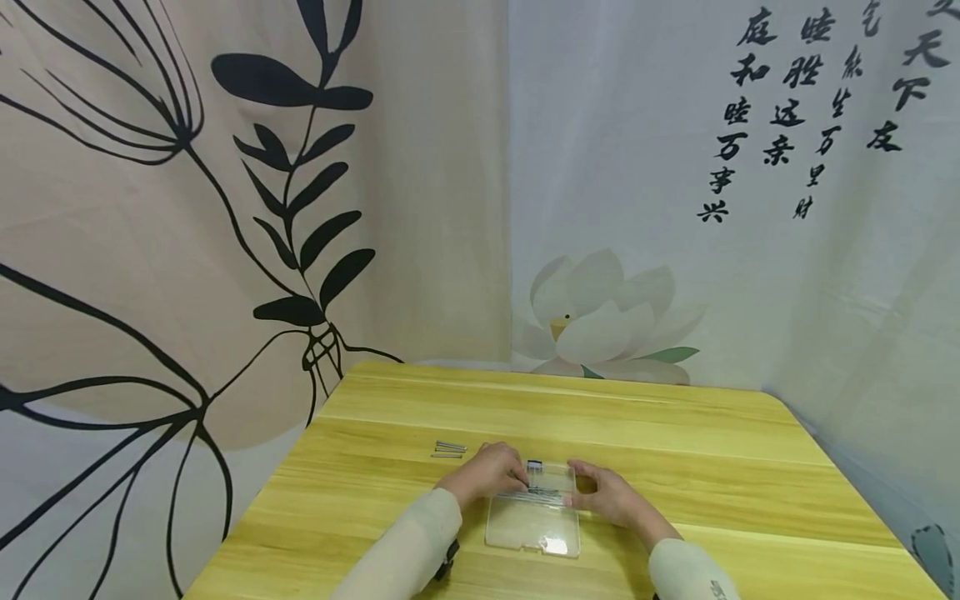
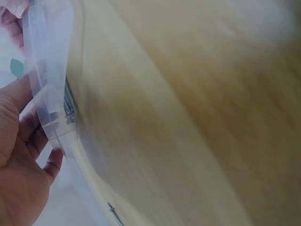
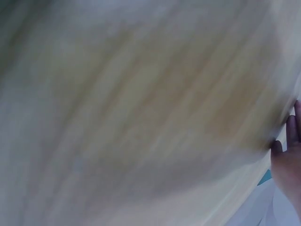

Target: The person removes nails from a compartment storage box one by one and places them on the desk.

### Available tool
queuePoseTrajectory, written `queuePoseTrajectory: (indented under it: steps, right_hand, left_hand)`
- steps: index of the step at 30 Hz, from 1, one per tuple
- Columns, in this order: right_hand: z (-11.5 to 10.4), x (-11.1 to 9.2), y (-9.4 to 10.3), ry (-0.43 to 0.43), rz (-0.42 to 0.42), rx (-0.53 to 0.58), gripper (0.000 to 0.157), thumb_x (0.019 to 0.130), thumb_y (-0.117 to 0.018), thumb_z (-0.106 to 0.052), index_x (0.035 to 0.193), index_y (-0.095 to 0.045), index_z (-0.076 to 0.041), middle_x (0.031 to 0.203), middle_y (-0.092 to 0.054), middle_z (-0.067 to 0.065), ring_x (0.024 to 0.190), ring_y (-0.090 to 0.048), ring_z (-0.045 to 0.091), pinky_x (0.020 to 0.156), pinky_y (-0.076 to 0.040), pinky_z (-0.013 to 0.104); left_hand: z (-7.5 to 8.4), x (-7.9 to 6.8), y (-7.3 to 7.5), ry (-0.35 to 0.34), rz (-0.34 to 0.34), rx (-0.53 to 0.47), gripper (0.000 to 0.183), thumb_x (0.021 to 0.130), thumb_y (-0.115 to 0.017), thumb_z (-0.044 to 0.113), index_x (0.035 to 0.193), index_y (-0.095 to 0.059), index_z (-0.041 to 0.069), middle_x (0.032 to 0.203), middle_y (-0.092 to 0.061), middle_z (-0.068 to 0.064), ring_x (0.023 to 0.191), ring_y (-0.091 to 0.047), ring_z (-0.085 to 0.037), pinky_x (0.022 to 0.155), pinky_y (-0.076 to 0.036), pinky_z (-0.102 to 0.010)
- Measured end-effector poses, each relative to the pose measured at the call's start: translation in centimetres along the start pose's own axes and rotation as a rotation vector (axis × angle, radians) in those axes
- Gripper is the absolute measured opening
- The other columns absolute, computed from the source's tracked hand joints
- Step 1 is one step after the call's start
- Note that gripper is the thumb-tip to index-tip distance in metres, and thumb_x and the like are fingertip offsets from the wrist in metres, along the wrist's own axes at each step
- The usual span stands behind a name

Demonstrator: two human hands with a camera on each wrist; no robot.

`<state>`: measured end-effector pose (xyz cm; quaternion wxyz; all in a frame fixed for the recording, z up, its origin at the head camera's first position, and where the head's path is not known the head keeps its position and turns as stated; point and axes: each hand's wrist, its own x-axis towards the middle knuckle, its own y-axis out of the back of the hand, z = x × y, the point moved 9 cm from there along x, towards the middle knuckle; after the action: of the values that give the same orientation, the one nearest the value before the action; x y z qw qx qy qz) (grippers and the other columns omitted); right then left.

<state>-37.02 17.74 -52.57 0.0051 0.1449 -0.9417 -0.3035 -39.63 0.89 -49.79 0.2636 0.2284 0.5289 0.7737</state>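
Note:
A clear plastic box (image 1: 552, 473) lies opened out on the table, one flat half (image 1: 532, 527) towards me. Several thin metal screws or nails (image 1: 545, 492) lie in the far half, by the hinge; the left wrist view shows metal pieces (image 2: 69, 106) through the plastic. My left hand (image 1: 491, 472) reaches over the box's left side, fingertips down by the metal pieces; whether it pinches any is hidden. My right hand (image 1: 611, 496) holds the box's right edge, thumb on the near side, fingers at the far corner. In the right wrist view, this hand (image 3: 289, 157) is partly cut off.
Several loose metal screws or nails (image 1: 450, 449) lie on the wooden table (image 1: 675, 442), left of the box. A small dark piece (image 1: 535, 467) sits at the box's far left corner. Printed curtains (image 1: 435, 183) hang behind the table.

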Motion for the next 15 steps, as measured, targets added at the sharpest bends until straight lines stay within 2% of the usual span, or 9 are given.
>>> queuePoseTrajectory:
  steps: [9,12,15]
  right_hand:
    - [0.24,0.07,-0.08,-0.011,0.008,-0.011,0.073,0.086,-0.078,-0.028,0.147,-0.047,-0.004,0.148,-0.044,0.022,0.139,-0.032,0.046,0.109,-0.024,0.064]
    - [0.09,-0.03,-0.1,-0.008,0.01,-0.014,0.073,0.085,-0.079,-0.028,0.146,-0.047,-0.004,0.148,-0.044,0.022,0.138,-0.032,0.047,0.109,-0.023,0.064]
    - [-0.01,-0.12,-0.08,-0.007,0.017,-0.019,0.073,0.084,-0.079,-0.027,0.146,-0.047,-0.004,0.147,-0.046,0.022,0.138,-0.033,0.047,0.109,-0.024,0.064]
  left_hand:
    - [0.43,0.53,0.24,-0.021,-0.023,0.066,0.002,0.083,-0.082,0.025,0.083,-0.081,0.027,0.087,-0.064,0.02,0.09,-0.055,-0.003,0.097,-0.041,-0.044]
    - [0.43,0.64,0.24,-0.029,-0.03,0.069,0.002,0.083,-0.082,0.025,0.082,-0.081,0.026,0.088,-0.064,0.019,0.09,-0.056,-0.002,0.098,-0.042,-0.041]
    - [0.42,0.7,0.28,-0.042,-0.036,0.065,0.001,0.084,-0.081,0.024,0.083,-0.081,0.024,0.087,-0.065,0.018,0.088,-0.056,-0.001,0.095,-0.044,-0.033]
